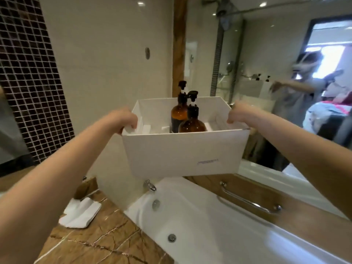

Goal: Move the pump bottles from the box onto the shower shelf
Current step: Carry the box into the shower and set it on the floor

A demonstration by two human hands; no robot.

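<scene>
Head view. A white box (182, 149) is held in the air above the near end of a white bathtub (209, 225), clear of the tub rim on every side; its far edge comes close to the wooden strip (179, 44) on the wall and its right edge stands before a large mirror (276, 54). The left hand (123, 119) grips the left rim with its fingers curled over the edge and pressed together; the right hand (238, 114) grips the right rim likewise, fingers hooked inside. Open space lies below the box down to the tap (149, 184) and the marble ledge (99, 242), on which a folded white cloth (80, 212) rests. A metal grab bar (249, 200) runs along the far tub side. Inside the box two amber pump bottles stand upright and touching: the rear bottle (178, 113), taller in view, and the front bottle (192, 124), both with black pump heads.
</scene>
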